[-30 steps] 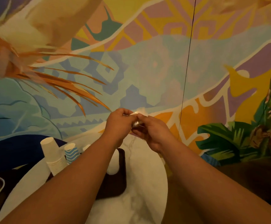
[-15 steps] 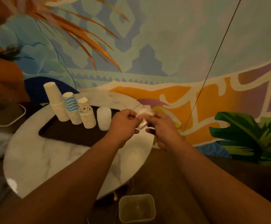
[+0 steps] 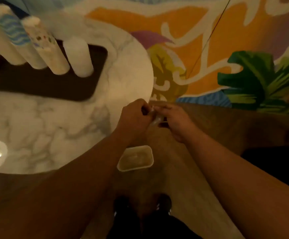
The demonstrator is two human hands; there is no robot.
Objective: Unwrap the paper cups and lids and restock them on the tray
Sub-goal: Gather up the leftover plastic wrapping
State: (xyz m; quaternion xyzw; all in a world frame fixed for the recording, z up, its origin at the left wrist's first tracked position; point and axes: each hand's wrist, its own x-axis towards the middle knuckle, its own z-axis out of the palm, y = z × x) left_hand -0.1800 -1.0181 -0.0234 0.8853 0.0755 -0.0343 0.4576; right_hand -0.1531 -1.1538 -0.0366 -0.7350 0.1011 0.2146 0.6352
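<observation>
Balling up clear wrapper (image 3: 155, 118) between left hand (image 3: 133, 119) and right hand (image 3: 174, 120), just past the table edge.

Pinched by both sets of curled fingers directly above the bin (image 3: 135, 158) at 6 o'clock, probably for dropping as waste. At 10 o'clock, on the dark tray (image 3: 40, 85) atop the marble table (image 3: 54, 128), already standing: cup stacks (image 3: 44, 49) and a white lid stack (image 3: 79, 56), apparently restocked.

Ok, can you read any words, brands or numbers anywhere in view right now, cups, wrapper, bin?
No readable text anywhere.
Patterned cup stacks: stripes and dots only, blurred.
Clear wrapper pinched between left hand and right hand: no print visible.
Floor container: blank.
</observation>
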